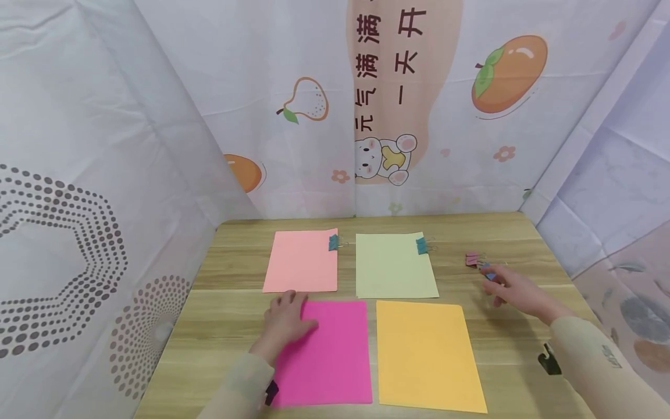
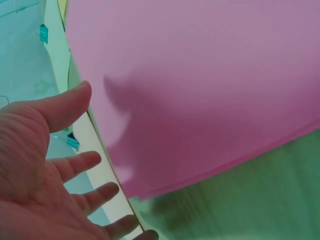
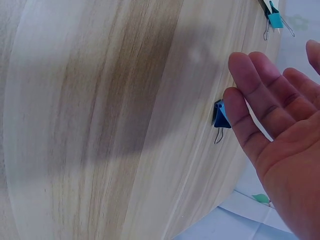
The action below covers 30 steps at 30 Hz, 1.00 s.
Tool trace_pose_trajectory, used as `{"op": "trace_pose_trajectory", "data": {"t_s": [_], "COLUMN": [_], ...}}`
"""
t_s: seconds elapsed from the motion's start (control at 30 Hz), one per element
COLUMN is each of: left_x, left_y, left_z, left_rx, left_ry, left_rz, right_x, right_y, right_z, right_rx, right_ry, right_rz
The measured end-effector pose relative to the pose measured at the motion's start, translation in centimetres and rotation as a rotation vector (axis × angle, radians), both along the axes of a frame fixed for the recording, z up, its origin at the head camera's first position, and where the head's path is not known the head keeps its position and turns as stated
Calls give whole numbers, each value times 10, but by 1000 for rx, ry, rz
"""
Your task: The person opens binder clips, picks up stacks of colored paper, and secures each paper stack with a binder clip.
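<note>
Salmon paper (image 1: pixel 302 262) and pale-green paper (image 1: pixel 395 267) mid-frame are clipped, magenta paper (image 1: pixel 335 361) and orange paper (image 1: pixel 429 356) below seemingly not yet, my empty left hand (image 1: pixel 285 320) spread by the magenta's edge, my empty right hand (image 1: pixel 516 292) relaxed near the right-side blue binder clip (image 1: pixel 489 271).

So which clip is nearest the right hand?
The blue binder clip, beside the right hand; the pink clip lies farther off, and both teal clips hold paper.
</note>
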<state>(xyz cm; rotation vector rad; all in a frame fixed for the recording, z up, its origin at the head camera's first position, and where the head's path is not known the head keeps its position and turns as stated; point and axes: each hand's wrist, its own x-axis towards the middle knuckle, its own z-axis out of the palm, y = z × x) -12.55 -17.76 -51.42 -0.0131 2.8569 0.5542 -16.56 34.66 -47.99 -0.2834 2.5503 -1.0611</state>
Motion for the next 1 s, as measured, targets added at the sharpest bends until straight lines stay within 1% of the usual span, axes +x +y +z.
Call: {"op": "trace_pose_trajectory", "data": {"t_s": [0.1, 0.23, 0.43, 0.6, 0.83, 1.0], "left_x": [3, 5, 7, 8, 10, 11], "left_y": [-3, -7, -10, -11, -10, -9], "left_z": [-3, -6, -6, -6, -13, -14], "left_rx": [-3, -2, -18, -30, -61, -82], "left_ry": [8, 8, 22, 22, 41, 51], "left_rz": [19, 44, 61, 57, 49, 46], "right_x": [0, 0, 0, 0, -4, -5], "right_y": [0, 1, 3, 5, 8, 14], "right_z": [1, 3, 4, 2, 0, -2], "right_rx": [-7, 12, 47, 64, 76, 107], "right_ry": [0, -5, -4, 5, -15, 4], "right_rz": [4, 5, -12, -7, -30, -32]}}
